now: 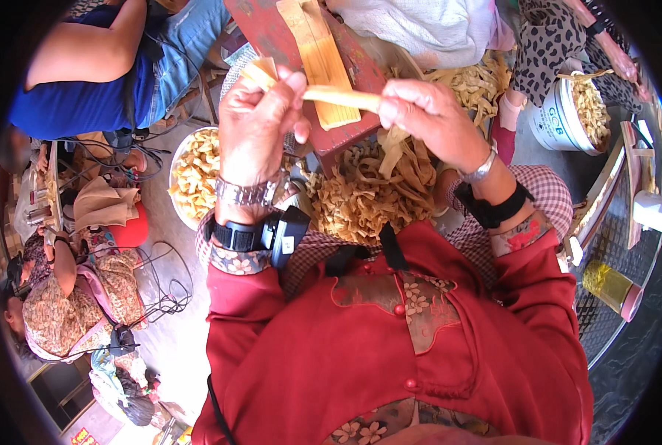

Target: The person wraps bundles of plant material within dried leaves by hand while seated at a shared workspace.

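A pale yellow, flat strip (338, 97) is stretched between my two hands above a red bench. My left hand (255, 122) is closed in a pinch on its left end, and a folded bit of the strip sticks out above the fingers. On the other end, my right hand (431, 122) is closed with thumb and fingers. Several wider yellow strips (320, 63) lie on the red bench (268, 30), just beyond my hands. Below them, between my knees, is a heap of knotted strips (368, 196), with longer loose ones at its right.
At left stands a white bowl (174, 174) of knotted pieces; at right, a white bucket (553, 122) of similar ones. A jar of yellow liquid (611, 289) lies near a metal mesh rack. Other people sit at left and far right. Black cables (171, 274) trail over the floor.
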### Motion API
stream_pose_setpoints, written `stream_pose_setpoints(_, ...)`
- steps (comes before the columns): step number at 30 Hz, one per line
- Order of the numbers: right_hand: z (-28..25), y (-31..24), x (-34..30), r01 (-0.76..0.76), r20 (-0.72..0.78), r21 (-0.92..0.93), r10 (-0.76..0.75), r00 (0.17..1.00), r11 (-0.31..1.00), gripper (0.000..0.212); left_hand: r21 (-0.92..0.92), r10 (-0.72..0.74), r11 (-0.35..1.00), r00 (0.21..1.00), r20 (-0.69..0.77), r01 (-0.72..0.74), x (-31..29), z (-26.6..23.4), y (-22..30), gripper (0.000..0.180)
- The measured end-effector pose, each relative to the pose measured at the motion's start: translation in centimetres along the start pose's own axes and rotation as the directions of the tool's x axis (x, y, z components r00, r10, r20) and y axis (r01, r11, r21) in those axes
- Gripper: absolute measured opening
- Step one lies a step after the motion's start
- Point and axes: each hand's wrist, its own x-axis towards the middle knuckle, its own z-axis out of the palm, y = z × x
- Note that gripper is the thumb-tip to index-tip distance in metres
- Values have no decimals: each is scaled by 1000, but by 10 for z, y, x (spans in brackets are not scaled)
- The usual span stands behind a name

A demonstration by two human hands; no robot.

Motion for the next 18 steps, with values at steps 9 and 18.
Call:
stream_pose_setpoints(9, -20, 15, 47, 62, -140, -264, -102, 985, 962, 23, 33, 63, 997, 998, 1, -63, 44, -4, 2, 3)
stream_pose_setpoints(18, -8, 46, 39, -57, -140, -126, 39, 989, 990, 21, 576, 106, 817, 988, -112, -22, 50, -25, -10, 12)
